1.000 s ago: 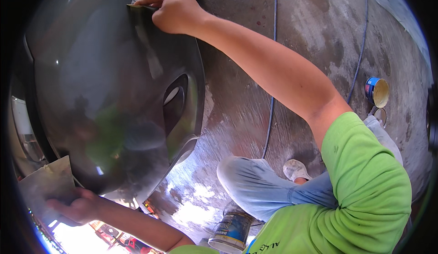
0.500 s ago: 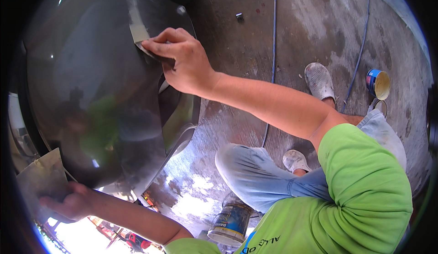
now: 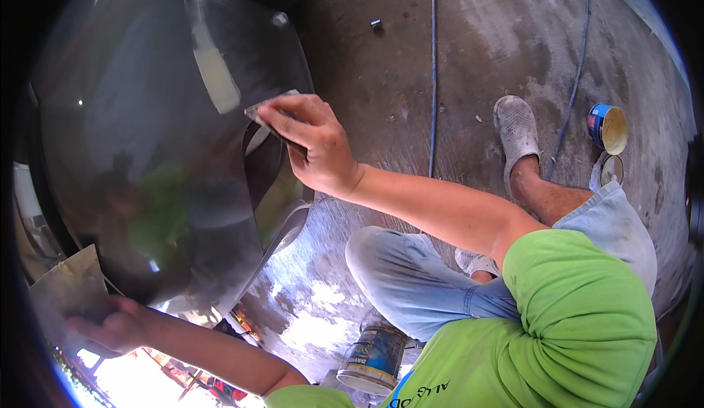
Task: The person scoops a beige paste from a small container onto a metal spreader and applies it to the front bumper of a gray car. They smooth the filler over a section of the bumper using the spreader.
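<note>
A dark, glossy car body panel (image 3: 139, 137) fills the left side, with a pale strip of putty (image 3: 217, 79) smeared on its upper part. My right hand (image 3: 321, 142) pinches a thin flat putty spreader (image 3: 258, 107) between thumb and fingers. Its edge sits just right of the strip's lower end, apart from the putty. At the lower left, my left hand (image 3: 117, 326) grips a flat greyish putty board (image 3: 72, 288) by its edge. The fingers under that board are partly hidden and dim.
Behind my bent knee stands a dark paint can (image 3: 372, 358). An open blue tin (image 3: 607, 129) lies tipped on the concrete floor, a round lid (image 3: 611, 169) beside it. Blue hoses (image 3: 433, 71) cross the floor. A small dark object (image 3: 377, 27) lies farther off.
My right hand has moved down and right with the spreader, off the panel's putty strip. The strip now shows a longer pale lower end. My left hand and the board stay nearly still.
</note>
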{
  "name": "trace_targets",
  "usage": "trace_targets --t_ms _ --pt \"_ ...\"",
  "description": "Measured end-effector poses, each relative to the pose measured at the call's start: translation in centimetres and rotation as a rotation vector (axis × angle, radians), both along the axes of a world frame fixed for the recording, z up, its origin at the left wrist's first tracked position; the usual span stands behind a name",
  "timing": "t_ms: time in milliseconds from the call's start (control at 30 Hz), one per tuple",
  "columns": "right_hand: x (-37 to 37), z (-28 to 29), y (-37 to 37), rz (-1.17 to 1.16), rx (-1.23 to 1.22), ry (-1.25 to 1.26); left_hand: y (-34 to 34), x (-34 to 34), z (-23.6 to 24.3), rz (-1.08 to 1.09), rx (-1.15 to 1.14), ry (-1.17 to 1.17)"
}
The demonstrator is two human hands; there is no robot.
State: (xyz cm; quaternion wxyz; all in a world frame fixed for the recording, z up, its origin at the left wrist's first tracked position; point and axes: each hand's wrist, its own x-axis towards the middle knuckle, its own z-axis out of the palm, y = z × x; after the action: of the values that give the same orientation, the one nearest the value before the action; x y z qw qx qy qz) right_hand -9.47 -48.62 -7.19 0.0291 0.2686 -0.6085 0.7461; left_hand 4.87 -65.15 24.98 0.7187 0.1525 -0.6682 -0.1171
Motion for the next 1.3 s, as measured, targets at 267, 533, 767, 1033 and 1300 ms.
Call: trace_targets --t_ms 267,533,767,1033,1300 --pt "-1.3 -0.1 -1.8 -0.025 -0.003 0.015 -1.8 2.5 0.9 0.296 -0.25 -0.311" --pt "2.6 1.3 -3.3 -0.079 -0.063 -0.07 -3.8 4.5 2.2 0.48 -0.226 -0.306" --pt "4.5 1.2 -1.9 -0.04 -0.092 -0.083 -2.9 3.2 2.2 0.416 -0.056 -0.209" --pt "4.1 2.0 -2.6 -0.066 -0.053 -0.129 -0.4 0.7 0.3 0.24 0.054 -0.056" --pt "3.5 1.4 -2.0 -0.054 -0.061 -0.102 -2.4 2.7 1.6 0.424 -0.101 -0.222"
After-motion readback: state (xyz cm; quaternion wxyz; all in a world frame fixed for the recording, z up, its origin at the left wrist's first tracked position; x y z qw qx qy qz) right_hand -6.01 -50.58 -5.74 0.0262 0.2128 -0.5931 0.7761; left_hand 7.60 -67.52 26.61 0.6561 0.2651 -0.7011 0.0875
